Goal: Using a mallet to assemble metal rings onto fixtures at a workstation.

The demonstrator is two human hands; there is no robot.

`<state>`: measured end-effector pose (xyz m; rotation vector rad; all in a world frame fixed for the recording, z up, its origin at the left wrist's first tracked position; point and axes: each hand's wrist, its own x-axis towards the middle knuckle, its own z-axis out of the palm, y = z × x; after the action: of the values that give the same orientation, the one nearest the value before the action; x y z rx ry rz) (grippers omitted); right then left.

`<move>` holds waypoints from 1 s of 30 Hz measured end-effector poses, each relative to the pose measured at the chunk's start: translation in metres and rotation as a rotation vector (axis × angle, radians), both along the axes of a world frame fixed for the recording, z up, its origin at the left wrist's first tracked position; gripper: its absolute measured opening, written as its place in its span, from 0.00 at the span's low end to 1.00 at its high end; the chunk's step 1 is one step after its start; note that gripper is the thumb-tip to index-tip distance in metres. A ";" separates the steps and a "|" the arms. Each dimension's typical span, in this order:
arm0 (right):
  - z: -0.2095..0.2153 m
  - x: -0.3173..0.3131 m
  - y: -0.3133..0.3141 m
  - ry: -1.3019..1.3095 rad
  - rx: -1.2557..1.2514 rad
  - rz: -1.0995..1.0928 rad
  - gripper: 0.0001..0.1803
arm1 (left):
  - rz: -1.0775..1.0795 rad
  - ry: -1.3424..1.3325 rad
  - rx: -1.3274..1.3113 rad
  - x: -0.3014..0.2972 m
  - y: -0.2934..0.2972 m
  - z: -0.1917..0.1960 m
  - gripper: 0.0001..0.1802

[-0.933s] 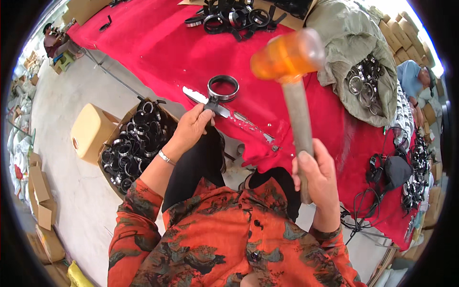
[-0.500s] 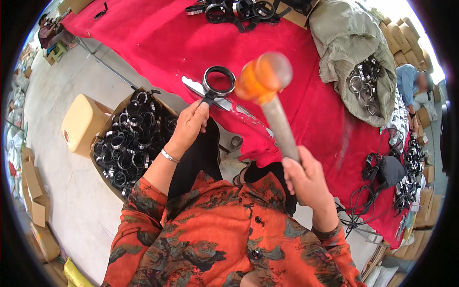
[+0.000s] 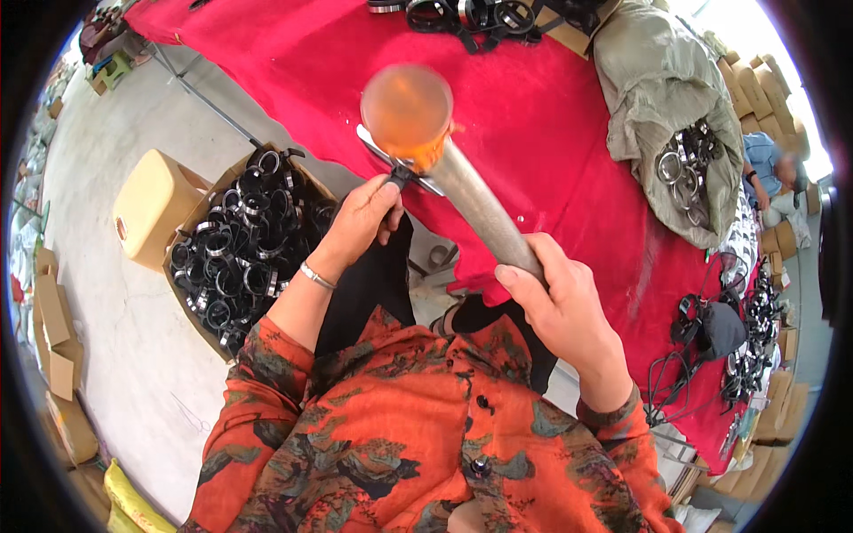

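Note:
My right hand [image 3: 566,306] is wrapped round the grey handle of a mallet [image 3: 484,209] with a translucent orange head. The mallet's head is over the table's near edge, blurred by motion. Beneath it, my left hand [image 3: 362,220] pinches the short stem of a black ring [image 3: 402,173]. The mallet's head hides the ring's round part, so I cannot tell whether the two touch. Under the ring lies a pale metal strip [image 3: 366,138] at the edge of the red cloth.
A red-covered table [image 3: 551,178] stretches ahead. At left, a box [image 3: 203,333] holds many similar rings beside a beige plastic bin [image 3: 147,213]. A grey-green sack [image 3: 635,80] of rings lies at the right, near a black cap-like thing [image 3: 724,329]. Another person [image 3: 769,164] sits far right.
The mallet has swung left and come over the ring, hiding its round part. My right hand has moved slightly up and left. My left hand still holds the stem.

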<state>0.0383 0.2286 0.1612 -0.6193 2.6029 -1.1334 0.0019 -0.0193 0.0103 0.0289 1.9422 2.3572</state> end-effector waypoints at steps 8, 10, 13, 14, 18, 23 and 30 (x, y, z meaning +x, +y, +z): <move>-0.026 -0.043 -0.030 0.103 0.186 0.034 0.19 | -0.019 -0.027 -0.109 -0.007 -0.001 0.007 0.19; -0.010 -0.058 -0.028 -0.278 0.021 -0.024 0.20 | -0.018 -0.012 -0.163 -0.012 -0.005 0.010 0.20; 0.020 -0.054 -0.038 -0.346 -0.078 -0.133 0.17 | -0.035 0.013 -0.203 -0.007 -0.013 0.006 0.20; 0.021 -0.051 -0.033 -0.312 -0.142 -0.161 0.17 | -0.045 0.002 -0.188 -0.007 -0.015 0.005 0.20; -0.007 -0.057 -0.021 -0.021 -0.114 -0.171 0.20 | -0.087 0.022 -0.198 -0.015 -0.013 0.010 0.20; -0.001 -0.090 -0.010 -0.413 0.039 -0.241 0.21 | -0.058 -0.020 -0.157 -0.016 -0.020 0.007 0.19; 0.013 -0.059 -0.009 -0.220 -0.191 -0.248 0.19 | -0.126 0.028 -0.186 -0.018 -0.023 0.006 0.21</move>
<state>-0.0204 0.2194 0.1743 -0.1926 2.4480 -1.4474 -0.0157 -0.0423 0.0168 0.1677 2.0975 2.1013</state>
